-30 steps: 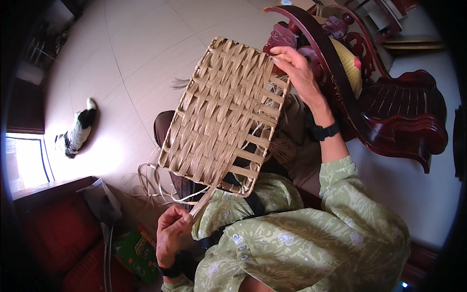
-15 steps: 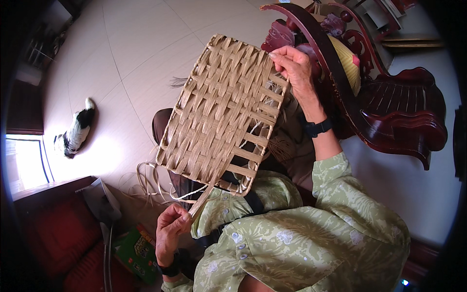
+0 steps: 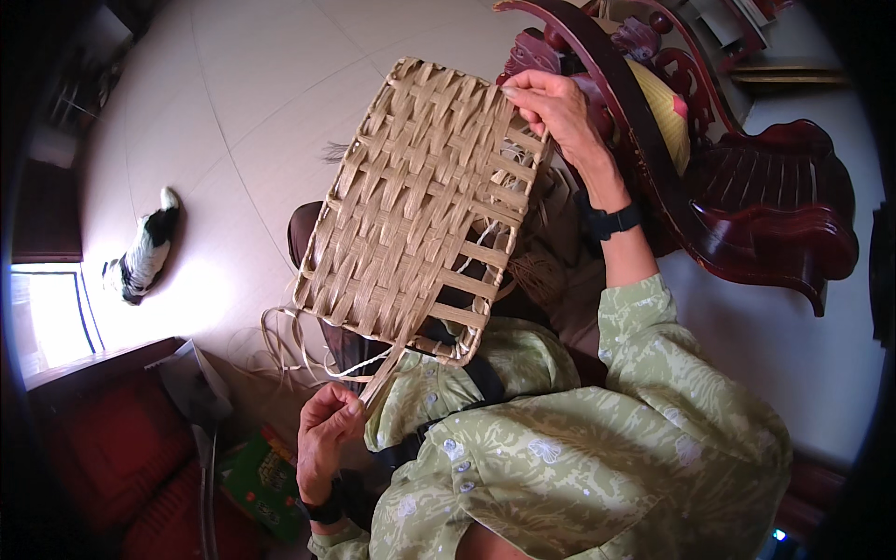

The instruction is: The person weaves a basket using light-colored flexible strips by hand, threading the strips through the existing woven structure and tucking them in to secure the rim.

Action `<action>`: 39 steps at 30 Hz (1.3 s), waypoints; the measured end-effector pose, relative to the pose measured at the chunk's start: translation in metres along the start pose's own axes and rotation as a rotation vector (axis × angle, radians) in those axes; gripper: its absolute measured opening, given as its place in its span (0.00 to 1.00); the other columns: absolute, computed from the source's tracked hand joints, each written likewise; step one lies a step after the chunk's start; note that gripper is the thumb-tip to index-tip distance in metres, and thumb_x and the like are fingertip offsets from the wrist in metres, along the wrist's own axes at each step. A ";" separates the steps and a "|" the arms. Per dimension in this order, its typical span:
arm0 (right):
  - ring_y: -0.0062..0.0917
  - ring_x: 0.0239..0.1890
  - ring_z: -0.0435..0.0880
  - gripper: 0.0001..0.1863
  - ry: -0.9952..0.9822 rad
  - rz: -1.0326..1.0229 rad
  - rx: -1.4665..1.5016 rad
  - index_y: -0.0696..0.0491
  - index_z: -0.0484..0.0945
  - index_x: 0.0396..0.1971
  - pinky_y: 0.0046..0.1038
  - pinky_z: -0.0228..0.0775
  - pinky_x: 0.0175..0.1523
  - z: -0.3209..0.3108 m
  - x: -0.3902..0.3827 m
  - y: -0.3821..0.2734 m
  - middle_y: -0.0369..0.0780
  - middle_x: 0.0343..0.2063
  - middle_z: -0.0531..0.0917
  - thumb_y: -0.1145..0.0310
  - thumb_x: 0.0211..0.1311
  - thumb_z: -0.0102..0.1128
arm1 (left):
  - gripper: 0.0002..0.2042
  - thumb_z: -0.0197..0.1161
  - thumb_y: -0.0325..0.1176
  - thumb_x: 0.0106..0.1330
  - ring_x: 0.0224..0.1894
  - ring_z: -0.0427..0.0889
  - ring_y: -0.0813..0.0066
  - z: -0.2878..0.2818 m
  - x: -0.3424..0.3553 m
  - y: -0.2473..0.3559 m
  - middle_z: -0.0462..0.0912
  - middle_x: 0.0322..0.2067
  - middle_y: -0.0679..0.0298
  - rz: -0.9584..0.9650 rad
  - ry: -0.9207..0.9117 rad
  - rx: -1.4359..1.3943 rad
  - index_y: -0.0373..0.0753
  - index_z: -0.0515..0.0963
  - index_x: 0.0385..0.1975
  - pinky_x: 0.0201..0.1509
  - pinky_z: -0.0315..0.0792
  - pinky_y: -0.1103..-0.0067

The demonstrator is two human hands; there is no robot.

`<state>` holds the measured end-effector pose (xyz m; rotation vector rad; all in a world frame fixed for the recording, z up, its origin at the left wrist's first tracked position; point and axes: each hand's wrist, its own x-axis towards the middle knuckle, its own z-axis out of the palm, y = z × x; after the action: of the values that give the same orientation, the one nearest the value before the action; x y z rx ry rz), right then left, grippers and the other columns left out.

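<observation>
A rectangular panel (image 3: 401,201) of tan fibre strips, woven over a wrapped frame, is tilted above my lap. Along its right side several cross strips (image 3: 476,283) lie bare with gaps between them. My right hand (image 3: 553,107) pinches the panel's upper right corner between thumb and fingers. Below the panel's lower edge, my left hand (image 3: 329,425) closes on a loose flat strip (image 3: 381,380) that runs down out of the weave. A white twisted cord (image 3: 359,367) hangs beside that strip.
Dark red carved wooden furniture (image 3: 775,210) stands at the right, with a yellow thing (image 3: 658,112) behind its curved arm. A black-and-white cat (image 3: 149,247) lies on the tiled floor at left. Loose strips (image 3: 285,341) trail by my knee, near a dustpan (image 3: 196,387) and red box (image 3: 103,429).
The panel has shifted slightly left and up, my right hand moving with it on the corner. My left hand stays almost in place, still on the strip.
</observation>
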<state>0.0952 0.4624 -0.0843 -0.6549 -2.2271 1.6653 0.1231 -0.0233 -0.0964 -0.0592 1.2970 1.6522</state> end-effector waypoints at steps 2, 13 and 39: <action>0.05 0.20 0.65 0.08 0.009 -0.037 0.011 0.55 0.82 0.39 0.12 0.54 0.22 -0.001 0.001 0.007 0.25 0.22 0.75 0.67 0.68 0.61 | 0.08 0.59 0.30 0.72 0.19 0.59 0.87 0.002 0.000 -0.001 0.67 0.18 0.74 0.010 -0.007 -0.006 0.38 0.73 0.29 0.24 0.52 0.84; 0.19 0.33 0.81 0.11 0.362 -0.550 -0.250 0.58 0.82 0.44 0.19 0.73 0.41 0.027 -0.087 -0.028 0.36 0.32 0.84 0.68 0.69 0.61 | 0.14 0.65 0.35 0.68 0.28 0.76 0.75 0.004 -0.024 0.032 0.77 0.24 0.63 0.115 -0.143 0.085 0.33 0.75 0.23 0.34 0.68 0.78; 0.36 0.48 0.78 0.06 -0.734 -0.810 -0.241 0.50 0.79 0.33 0.40 0.70 0.55 0.161 -0.285 -0.069 0.38 0.39 0.79 0.67 0.55 0.62 | 0.08 0.60 0.27 0.72 0.28 0.76 0.82 0.087 -0.068 0.053 0.77 0.25 0.65 0.279 -0.245 0.235 0.33 0.74 0.30 0.33 0.69 0.81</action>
<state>0.2488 0.1668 -0.0537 0.8807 -2.6126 1.2974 0.1634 0.0019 0.0170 0.4714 1.3429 1.6632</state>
